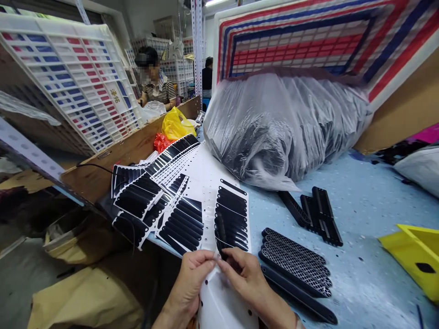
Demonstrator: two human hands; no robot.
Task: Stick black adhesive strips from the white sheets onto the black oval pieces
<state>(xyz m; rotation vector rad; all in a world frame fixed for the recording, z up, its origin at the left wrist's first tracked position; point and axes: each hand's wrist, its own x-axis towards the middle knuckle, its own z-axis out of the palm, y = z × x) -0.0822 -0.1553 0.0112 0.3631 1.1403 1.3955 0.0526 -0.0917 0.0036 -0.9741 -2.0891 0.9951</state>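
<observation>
My left hand [192, 279] has its thumb and forefinger pressed together, meeting the pinched tips of my right hand [244, 275] over a long, glossy white sheet dotted with holes [224, 301]. From my right fingers rises a slim, matte black strip [221, 228], its long axis running away from me, the far end leaning slightly left. It lies across my view of a white-backed sheet of rounded black strips [234, 201], whose strips run crosswise. The held strip is blurred, dark against dark, and its near end vanishes behind my fingers; a pale bit where my fingertips meet is too small to make out. The perforated sheet points straight away from me, its near end cut off by the bottom edge. To my right, a row of black strips with a white lattice pattern [297, 261] slants on the speckled blue tabletop [370, 201]; a yellow plastic bin [408, 256] is cut off at the right edge.
</observation>
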